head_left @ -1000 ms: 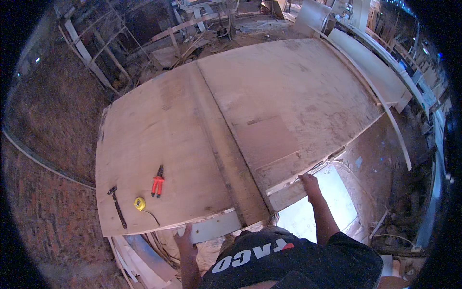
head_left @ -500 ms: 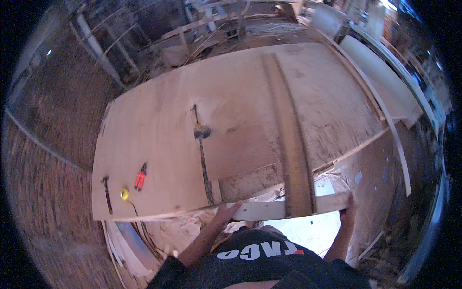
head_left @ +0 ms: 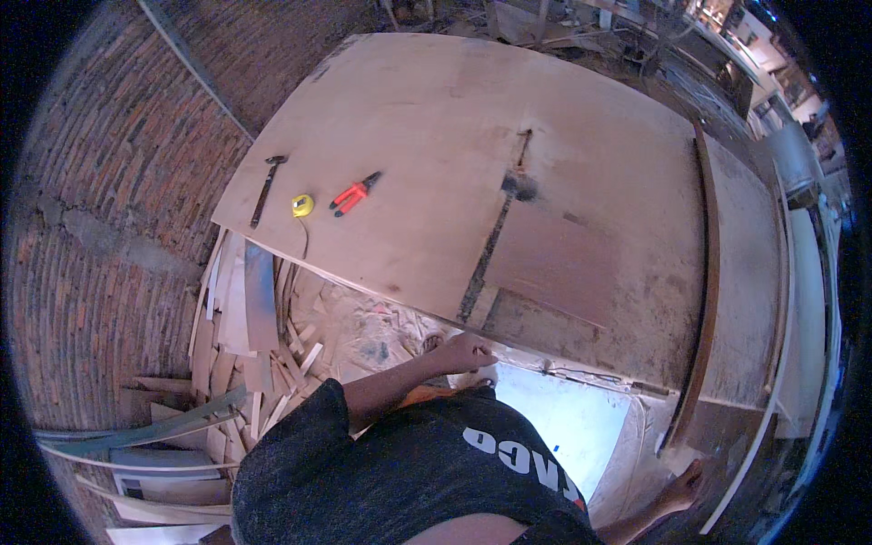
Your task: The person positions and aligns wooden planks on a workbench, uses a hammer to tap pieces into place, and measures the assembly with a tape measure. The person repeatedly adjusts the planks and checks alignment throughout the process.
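A large plywood sheet (head_left: pixel 400 118) lies in front of me, with a reddish-brown patch (head_left: pixel 554 259) and a dark streak (head_left: pixel 486 250) on it. My left hand (head_left: pixel 465 352) hovers by its near edge, fingers loosely bent, nothing visible in them. Lower right, my right hand (head_left: pixel 683 489) has its fingers slightly curled and raised, apparently holding nothing. It is close to the near end of a long narrow brown plank (head_left: pixel 710 300), which runs across the sheet's right part. A brown board piece (head_left: pixel 722 429) lies beside that end.
On the sheet's left lie a hammer (head_left: pixel 268 191), a yellow tape measure (head_left: pixel 302 205) and red-handled pliers (head_left: pixel 354 193). Wood offcuts (head_left: pixel 259 363) clutter the floor at left, near a brick wall (head_left: pixel 100 227). A bright white panel (head_left: pixel 563 422) is below the near edge. Long strips (head_left: pixel 772 363) stand at right.
My hands have let go of the short pale board they held across the plank's end and moved apart. The plank now lies farther right on the sheet. My view has swung left.
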{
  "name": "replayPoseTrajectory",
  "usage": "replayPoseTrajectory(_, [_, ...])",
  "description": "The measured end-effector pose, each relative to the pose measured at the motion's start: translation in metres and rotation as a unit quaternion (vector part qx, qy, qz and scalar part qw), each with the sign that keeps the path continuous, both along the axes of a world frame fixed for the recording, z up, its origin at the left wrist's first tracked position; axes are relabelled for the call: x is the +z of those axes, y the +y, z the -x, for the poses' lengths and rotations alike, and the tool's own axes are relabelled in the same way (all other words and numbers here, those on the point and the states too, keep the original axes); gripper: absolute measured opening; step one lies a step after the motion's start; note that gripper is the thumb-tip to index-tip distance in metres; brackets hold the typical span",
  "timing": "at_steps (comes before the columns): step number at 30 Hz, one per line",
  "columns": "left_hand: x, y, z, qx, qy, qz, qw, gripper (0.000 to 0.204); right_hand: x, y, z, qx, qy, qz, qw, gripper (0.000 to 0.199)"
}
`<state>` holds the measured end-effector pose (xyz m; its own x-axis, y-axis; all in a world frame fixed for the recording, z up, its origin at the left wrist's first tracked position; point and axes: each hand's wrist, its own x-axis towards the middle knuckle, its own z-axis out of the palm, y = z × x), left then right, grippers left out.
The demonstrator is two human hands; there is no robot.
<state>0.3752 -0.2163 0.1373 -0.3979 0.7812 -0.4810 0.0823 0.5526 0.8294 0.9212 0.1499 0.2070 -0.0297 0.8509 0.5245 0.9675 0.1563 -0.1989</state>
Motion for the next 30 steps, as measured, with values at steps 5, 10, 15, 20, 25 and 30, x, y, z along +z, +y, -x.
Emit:
replayPoseTrajectory(5, [-0.042,-0.042,0.057,0.217,0.172,-0.105,0.955,0.028,-0.005,-0.042,0.109,0.109,0.032,-0.033,0.993,0.032])
replayPoseTrajectory(10, [-0.04,-0.122,0.202,0.468,0.343,-0.128,0.804,0.015,-0.035,-0.115,0.212,0.082,-0.02,0.058,0.995,0.031])
replayPoseTrajectory(15, [-0.093,-0.268,0.359,0.566,0.506,0.016,0.651,0.027,-0.093,-0.145,0.247,0.023,-0.112,0.057,0.992,0.033])
replayPoseTrajectory(20, [-0.159,-0.362,0.466,0.525,0.506,0.24,0.641,0.061,-0.179,-0.146,0.203,0.044,-0.18,-0.002,0.983,0.052])
replayPoseTrajectory(25, [-0.19,-0.505,0.53,0.453,0.575,0.267,0.626,0.066,-0.202,-0.125,0.236,0.172,-0.079,0.012,0.982,0.05])
replayPoseTrajectory(30, [-0.179,-0.481,0.532,0.381,0.481,0.3,0.73,0.039,-0.131,-0.188,0.259,0.01,-0.168,0.149,0.974,0.053])
